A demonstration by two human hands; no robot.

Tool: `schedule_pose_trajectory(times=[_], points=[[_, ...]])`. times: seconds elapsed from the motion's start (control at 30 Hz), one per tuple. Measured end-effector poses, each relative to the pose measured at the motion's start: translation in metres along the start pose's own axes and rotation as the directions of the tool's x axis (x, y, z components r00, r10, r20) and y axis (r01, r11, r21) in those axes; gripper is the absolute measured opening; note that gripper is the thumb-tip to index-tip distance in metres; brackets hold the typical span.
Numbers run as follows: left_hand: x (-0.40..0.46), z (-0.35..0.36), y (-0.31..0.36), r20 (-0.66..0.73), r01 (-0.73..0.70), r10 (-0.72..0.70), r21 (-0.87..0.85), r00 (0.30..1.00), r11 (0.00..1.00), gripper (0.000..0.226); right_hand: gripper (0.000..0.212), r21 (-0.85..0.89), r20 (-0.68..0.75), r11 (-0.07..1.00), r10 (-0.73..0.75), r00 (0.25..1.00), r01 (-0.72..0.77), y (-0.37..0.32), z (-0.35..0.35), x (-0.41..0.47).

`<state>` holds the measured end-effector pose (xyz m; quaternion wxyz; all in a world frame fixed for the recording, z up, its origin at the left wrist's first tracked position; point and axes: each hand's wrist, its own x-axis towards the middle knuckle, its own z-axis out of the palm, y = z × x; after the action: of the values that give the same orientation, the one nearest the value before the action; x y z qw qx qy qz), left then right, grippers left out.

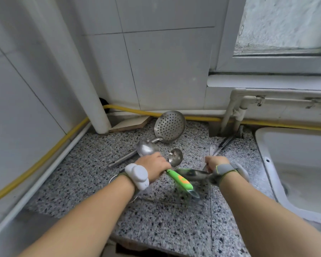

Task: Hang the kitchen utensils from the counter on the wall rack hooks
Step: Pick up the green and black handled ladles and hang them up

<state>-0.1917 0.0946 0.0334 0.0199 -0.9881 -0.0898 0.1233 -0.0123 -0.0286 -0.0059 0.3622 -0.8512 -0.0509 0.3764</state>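
On the speckled granite counter several steel utensils lie in a heap. A perforated skimmer lies farthest back, its tube handle running down-left. A large ladle and a small ladle lie just beyond my hands. My left hand is closed around a green-handled utensil, blurred by motion. My right hand is closed on a steel spoon-like utensil that crosses the green handle. No wall rack or hooks are in view.
A white sink is set in the counter at the right. A yellow hose runs along the wall base. A white vertical pipe stands in the corner, and white water pipes rise by the window sill. A wire rack lies beneath my hands.
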Motion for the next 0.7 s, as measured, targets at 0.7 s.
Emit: schedule_pose_trajectory(times=[0.7], points=[[-0.165,-0.125,0.096,-0.480,0.099,-0.830,-0.846,0.282,0.523,0.014,0.009,0.416,0.269,0.660,-0.746,0.609,0.625,-0.026,0.001,-0.193]])
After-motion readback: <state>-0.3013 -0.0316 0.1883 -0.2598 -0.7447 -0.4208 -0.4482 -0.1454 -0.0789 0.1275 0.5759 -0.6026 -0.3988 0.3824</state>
